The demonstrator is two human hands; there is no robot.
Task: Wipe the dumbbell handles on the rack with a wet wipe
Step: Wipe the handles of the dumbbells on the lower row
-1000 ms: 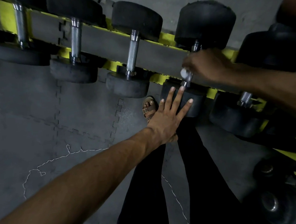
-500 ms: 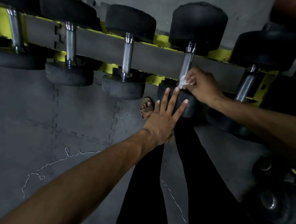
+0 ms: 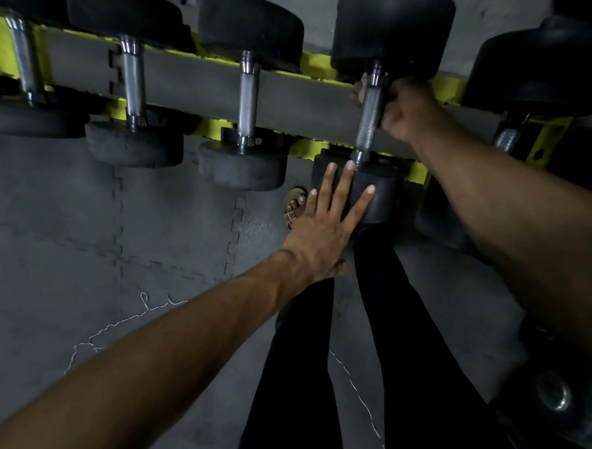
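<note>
The left hand [image 3: 322, 233] and right hand [image 3: 406, 112] were bare. Black trousers [image 3: 408, 338] covered both legs; one brown buckled sandal [image 3: 294, 205] was fitted.

Black rubber-headed dumbbells [image 3: 248, 103] lie side by side across the yellow rack [image 3: 214, 127]. Each chrome bar spans the gap between the far and near rails. On the fourth dumbbell from the left, the knurled handle [image 3: 368, 121] leans slightly left toward its near end. The right hand [image 3: 405, 112] curls round its far end, just below the far head [image 3: 394, 30]. The left hand [image 3: 325, 229] lies flat on the near head [image 3: 382, 195].
</note>
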